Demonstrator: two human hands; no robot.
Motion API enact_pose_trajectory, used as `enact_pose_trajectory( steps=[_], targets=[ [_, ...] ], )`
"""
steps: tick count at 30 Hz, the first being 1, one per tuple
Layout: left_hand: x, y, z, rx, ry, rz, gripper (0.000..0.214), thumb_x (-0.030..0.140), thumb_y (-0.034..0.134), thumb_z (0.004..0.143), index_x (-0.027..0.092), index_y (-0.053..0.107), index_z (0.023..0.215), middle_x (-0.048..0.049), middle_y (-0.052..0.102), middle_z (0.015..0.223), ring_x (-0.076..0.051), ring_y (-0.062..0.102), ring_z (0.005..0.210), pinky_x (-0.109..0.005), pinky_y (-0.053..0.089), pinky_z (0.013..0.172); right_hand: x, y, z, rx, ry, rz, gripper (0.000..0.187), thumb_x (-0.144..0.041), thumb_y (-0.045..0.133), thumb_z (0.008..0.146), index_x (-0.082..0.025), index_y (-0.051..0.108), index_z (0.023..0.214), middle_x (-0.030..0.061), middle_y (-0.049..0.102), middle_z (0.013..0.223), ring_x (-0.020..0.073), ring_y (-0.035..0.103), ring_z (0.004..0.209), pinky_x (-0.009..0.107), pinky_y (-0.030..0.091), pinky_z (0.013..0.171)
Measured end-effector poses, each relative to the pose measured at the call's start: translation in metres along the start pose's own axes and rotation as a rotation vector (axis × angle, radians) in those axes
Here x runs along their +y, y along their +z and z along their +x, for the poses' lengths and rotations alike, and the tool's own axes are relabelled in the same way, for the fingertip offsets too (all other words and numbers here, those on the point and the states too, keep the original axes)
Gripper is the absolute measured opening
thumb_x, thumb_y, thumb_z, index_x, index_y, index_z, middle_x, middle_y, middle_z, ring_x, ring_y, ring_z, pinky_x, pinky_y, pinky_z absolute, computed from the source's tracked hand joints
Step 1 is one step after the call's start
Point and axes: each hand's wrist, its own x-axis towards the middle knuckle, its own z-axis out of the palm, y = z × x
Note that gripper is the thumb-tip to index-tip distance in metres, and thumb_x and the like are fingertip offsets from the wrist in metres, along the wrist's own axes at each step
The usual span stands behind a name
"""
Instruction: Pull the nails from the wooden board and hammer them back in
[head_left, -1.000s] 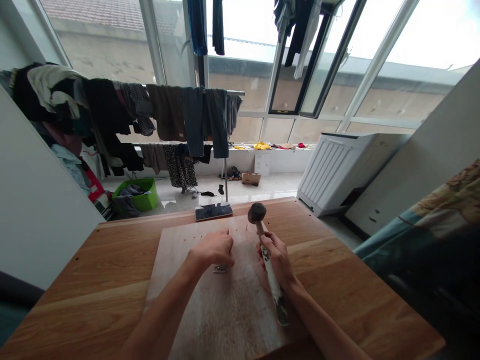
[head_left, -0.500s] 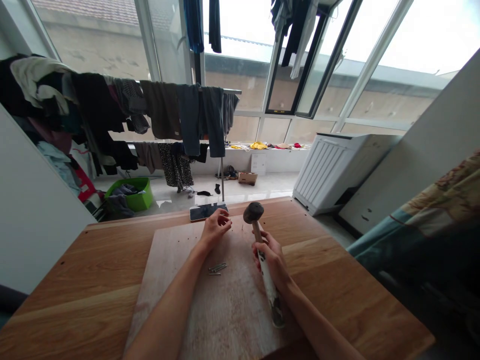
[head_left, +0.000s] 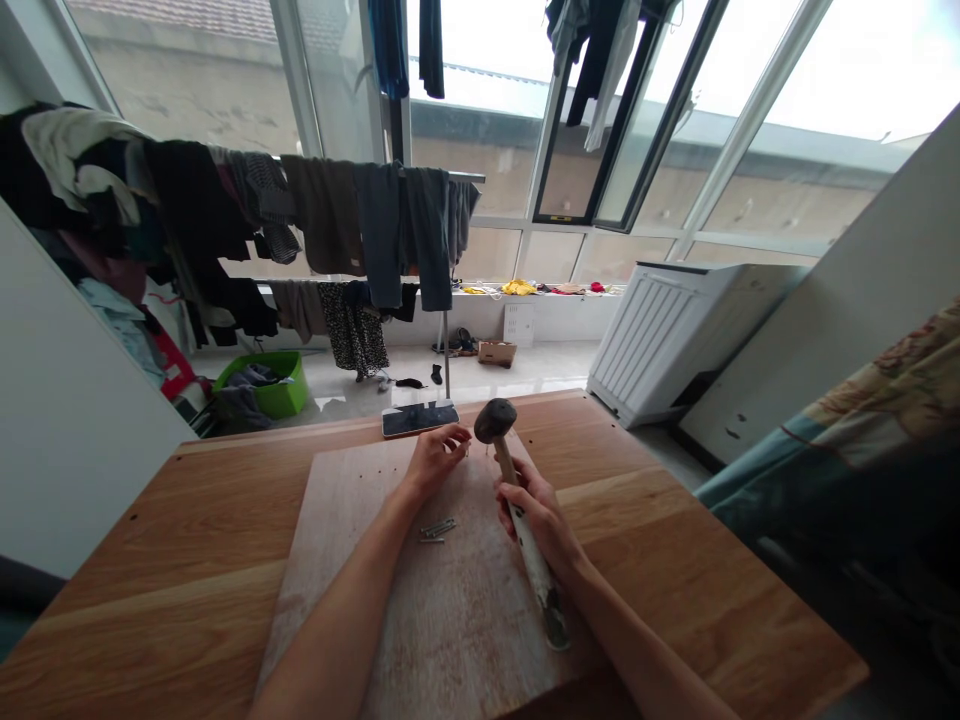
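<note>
My right hand [head_left: 534, 505] is wrapped round the worn, white-stained handle of a mallet [head_left: 534, 560]. The dark rounded mallet head points away from me, raised above the far part of a pale wooden board [head_left: 420, 620]. Close to the head, my left hand [head_left: 439, 458] pinches a thin nail [head_left: 468, 450] against the board between thumb and fingers; its top is hidden by the fingertips. Another thin nail [head_left: 487, 450] seems to stand in the board just beneath the mallet head. Several loose nails [head_left: 437, 530] lie on the board beside my left forearm.
The board rests on a wooden table [head_left: 675, 560]. A phone [head_left: 420, 418] lies at the table's far edge, behind my left hand. Beyond stand a laundry rack with clothes [head_left: 322, 220], a green tub [head_left: 285, 390] and a white ribbed appliance [head_left: 637, 340]. A curtain [head_left: 847, 430] hangs at right.
My left hand's fingers have moved slightly right and closed at the nail. The mallet head has shifted a little left, towards the left fingertips.
</note>
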Motion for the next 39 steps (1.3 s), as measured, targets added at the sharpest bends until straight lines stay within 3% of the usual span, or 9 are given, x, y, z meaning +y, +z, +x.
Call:
enact_pose_trajectory(
  steps=[11,17,22,29,39],
  targets=[
    [-0.0024,0.0019,-0.0008,-0.031,0.02,-0.016,0.011,0.009,0.064,0.077,0.017,0.07,0.082,0.0,0.073,0.078,-0.011,0.064,0.065,-0.02,0.051,0.064,-0.0008,0.0002,-0.0007,-0.002,-0.01,-0.075,0.026,-0.038,0.064,0.085,-0.021,0.06,0.104,-0.0072,0.053,0.065,0.0078,0.046,0.042,0.02,0.037,0.04],
    [-0.0013,0.0007,-0.0011,-0.033,0.015,-0.034,0.024,0.009,0.066,0.077,0.019,0.07,0.098,0.0013,0.074,0.078,-0.012,0.067,0.067,-0.021,0.052,0.064,0.0009,-0.0012,0.001,-0.031,-0.02,-0.138,0.024,-0.04,0.064,0.084,-0.021,0.059,0.098,-0.0067,0.05,0.066,0.0088,0.045,0.044,0.022,0.037,0.041],
    [-0.0025,0.0004,-0.0011,-0.035,0.007,-0.04,0.025,0.009,0.067,0.077,0.019,0.069,0.1,0.0008,0.074,0.078,-0.013,0.069,0.068,-0.021,0.053,0.064,-0.0016,-0.0005,-0.0005,-0.047,-0.015,-0.18,0.021,-0.041,0.062,0.085,-0.021,0.056,0.092,-0.0067,0.049,0.065,0.009,0.045,0.044,0.023,0.036,0.041],
    [-0.0015,-0.0006,-0.0014,-0.044,0.0,-0.038,0.027,0.011,0.066,0.077,0.018,0.068,0.103,-0.0001,0.074,0.078,-0.014,0.069,0.068,-0.022,0.052,0.062,-0.0051,0.0012,-0.0013,-0.052,0.0,-0.231,0.023,-0.038,0.061,0.084,-0.019,0.06,0.097,-0.0062,0.05,0.064,0.0096,0.045,0.044,0.024,0.036,0.042],
    [-0.001,-0.0012,-0.0017,-0.052,-0.001,-0.034,0.026,0.012,0.067,0.078,0.018,0.067,0.103,0.0003,0.074,0.077,-0.014,0.069,0.067,-0.021,0.052,0.062,-0.0063,0.0014,-0.0011,-0.047,-0.007,-0.27,0.041,-0.039,0.06,0.084,-0.016,0.064,0.118,-0.0065,0.05,0.061,0.0112,0.045,0.045,0.024,0.037,0.043]
  ],
)
